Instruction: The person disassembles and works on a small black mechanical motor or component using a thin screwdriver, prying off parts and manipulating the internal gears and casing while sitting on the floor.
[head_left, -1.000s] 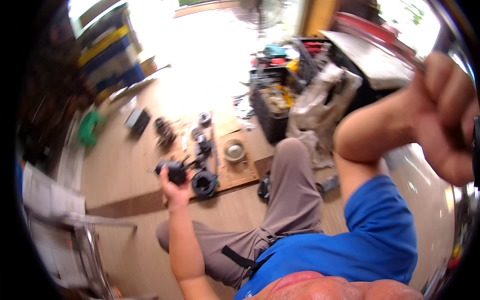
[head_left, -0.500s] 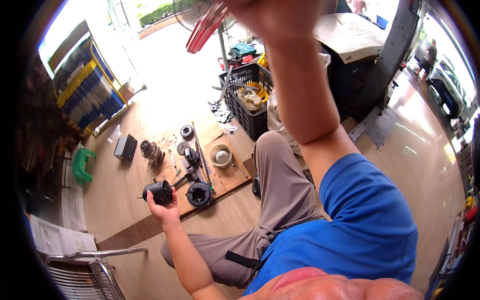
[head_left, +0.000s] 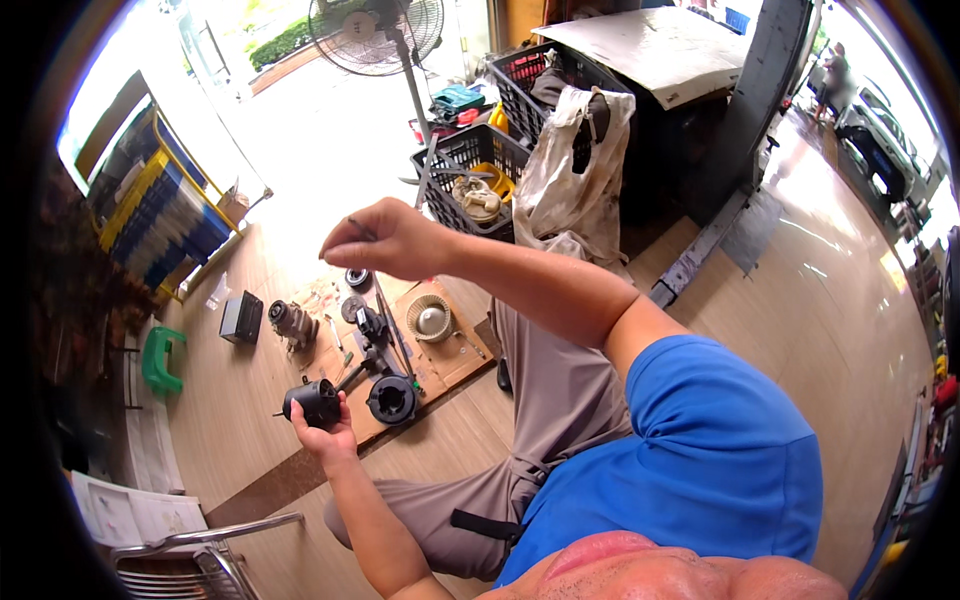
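My left hand (head_left: pixel 325 438) grips a black cylindrical motor (head_left: pixel 314 403) with a thin shaft sticking out of its left end. Above the far end of a cardboard sheet (head_left: pixel 455 368), my right hand (head_left: pixel 395 240) is raised with its fingers closed. A slim dark piece shows between them, but what it belongs to is hidden. A round black housing (head_left: pixel 392 400), a cream blower wheel (head_left: pixel 430 318), a metal and black mechanical unit (head_left: pixel 292 325), a small black ring part (head_left: pixel 357 280) and other dark parts lie on or beside the cardboard.
A black box (head_left: pixel 242 318) and a green stool (head_left: pixel 163 360) stand left. Black crates (head_left: pixel 465 150), a white bag (head_left: pixel 575 180) and a standing fan (head_left: pixel 375 35) are at the back. A metal chair (head_left: pixel 190 550) sits near left, a steel post (head_left: pixel 755 120) right.
My right hand has come down from the top of the view to above the cardboard. The red striped handle seen by it earlier no longer shows. My left hand still holds the motor.
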